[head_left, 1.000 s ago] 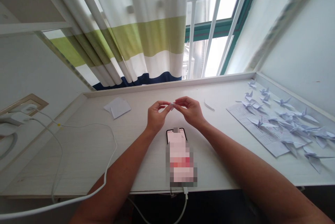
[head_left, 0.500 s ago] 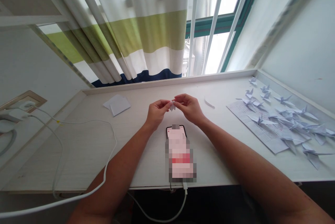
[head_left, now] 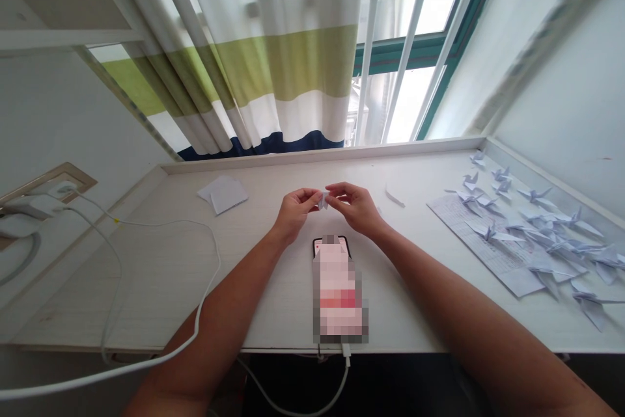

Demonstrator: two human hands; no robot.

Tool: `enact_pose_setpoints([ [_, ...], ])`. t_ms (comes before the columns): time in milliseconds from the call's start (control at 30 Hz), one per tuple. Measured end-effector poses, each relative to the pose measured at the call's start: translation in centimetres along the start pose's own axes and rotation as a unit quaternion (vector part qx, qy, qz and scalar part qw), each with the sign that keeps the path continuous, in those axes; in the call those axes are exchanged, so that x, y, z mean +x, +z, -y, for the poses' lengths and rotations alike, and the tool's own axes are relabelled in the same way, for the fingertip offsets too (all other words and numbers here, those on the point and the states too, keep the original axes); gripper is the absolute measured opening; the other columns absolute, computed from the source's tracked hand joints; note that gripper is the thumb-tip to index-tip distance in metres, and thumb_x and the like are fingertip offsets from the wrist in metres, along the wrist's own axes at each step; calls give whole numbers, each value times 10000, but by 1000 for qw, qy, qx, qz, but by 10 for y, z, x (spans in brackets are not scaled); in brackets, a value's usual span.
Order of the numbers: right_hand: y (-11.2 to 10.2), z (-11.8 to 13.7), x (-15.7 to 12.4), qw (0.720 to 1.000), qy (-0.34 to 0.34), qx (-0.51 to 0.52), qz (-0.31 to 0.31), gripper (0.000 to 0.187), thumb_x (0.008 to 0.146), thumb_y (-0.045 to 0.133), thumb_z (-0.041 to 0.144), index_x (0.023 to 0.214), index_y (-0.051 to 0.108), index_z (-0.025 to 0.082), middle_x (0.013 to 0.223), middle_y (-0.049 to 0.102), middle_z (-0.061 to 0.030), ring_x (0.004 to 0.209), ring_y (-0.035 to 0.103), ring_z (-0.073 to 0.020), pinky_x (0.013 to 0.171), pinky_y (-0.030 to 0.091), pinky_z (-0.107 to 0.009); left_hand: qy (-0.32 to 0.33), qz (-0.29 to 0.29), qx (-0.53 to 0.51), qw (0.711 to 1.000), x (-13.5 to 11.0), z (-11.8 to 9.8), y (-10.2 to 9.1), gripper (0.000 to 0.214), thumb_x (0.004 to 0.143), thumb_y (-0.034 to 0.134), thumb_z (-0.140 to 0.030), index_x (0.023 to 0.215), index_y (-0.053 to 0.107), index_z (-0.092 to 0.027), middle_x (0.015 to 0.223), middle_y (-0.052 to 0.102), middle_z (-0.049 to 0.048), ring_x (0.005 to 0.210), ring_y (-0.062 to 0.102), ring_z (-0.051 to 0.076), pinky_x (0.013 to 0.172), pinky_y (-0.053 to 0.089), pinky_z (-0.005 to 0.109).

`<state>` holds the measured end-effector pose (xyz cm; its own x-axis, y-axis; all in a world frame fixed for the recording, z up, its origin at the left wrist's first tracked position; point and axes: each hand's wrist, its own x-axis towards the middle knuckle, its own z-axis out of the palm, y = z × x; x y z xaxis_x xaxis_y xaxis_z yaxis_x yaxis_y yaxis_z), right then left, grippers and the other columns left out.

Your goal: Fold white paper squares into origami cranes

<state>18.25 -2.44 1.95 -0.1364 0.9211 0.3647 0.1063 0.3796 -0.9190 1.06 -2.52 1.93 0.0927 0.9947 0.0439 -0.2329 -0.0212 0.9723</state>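
A small piece of folded white paper [head_left: 323, 201] is held just above the middle of the desk. My left hand [head_left: 295, 210] pinches its left side between thumb and fingers. On the other side my right hand [head_left: 355, 206] grips it, thumb and index finger closed at the paper's edge. The fingers partly cover the folds, so its exact shape is hard to make out. Below the hands lies a phone [head_left: 338, 313] with a blurred screen. To the left rest some flat sheets of white paper [head_left: 228, 196]; right of my hands is a thin curved paper strip [head_left: 394, 196].
Several folded paper cranes [head_left: 491, 233] crowd the desk's right side, some on a written sheet [head_left: 508, 270]. A white cable [head_left: 215, 254] loops across the left side and over my left forearm. Another cable [head_left: 347, 355] plugs into the phone. A raised rim [head_left: 273, 160] edges the desk's back.
The view has shifted slightly, moving the scene a little right and down. Both hands keep hold of the folded paper, which has turned a little between the fingers.
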Motion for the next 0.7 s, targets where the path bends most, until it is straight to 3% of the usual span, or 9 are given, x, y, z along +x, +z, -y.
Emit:
enact_pose_setpoints([
  [367, -1, 1, 0, 999, -24, -26, 10, 211, 834, 740, 360, 963, 715, 195, 821, 729, -37, 786, 690, -189, 814, 571, -376, -28, 15, -50, 998, -2, -1, 1, 341, 677, 885, -363, 874, 738, -127, 818, 746, 66, 796, 678, 163, 880, 535, 375],
  [533, -3, 2, -1, 991, -91, -97, 25, 111, 892, 674, 312, 889, 723, 213, 903, 732, -52, 844, 690, -201, 825, 565, -379, -20, -32, -45, 998, -3, -4, 4, 361, 637, 907, -340, 840, 691, -135, 772, 744, 54, 734, 683, 155, 839, 551, 370],
  [700, -5, 5, -3, 977, -142, -157, 34, 142, 900, 657, 255, 1013, 738, 226, 991, 726, -74, 860, 677, -212, 804, 568, -390, -32, -23, -51, 998, -3, -9, 3, 313, 722, 837, -327, 924, 718, -121, 810, 756, 77, 764, 705, 173, 869, 564, 399],
])
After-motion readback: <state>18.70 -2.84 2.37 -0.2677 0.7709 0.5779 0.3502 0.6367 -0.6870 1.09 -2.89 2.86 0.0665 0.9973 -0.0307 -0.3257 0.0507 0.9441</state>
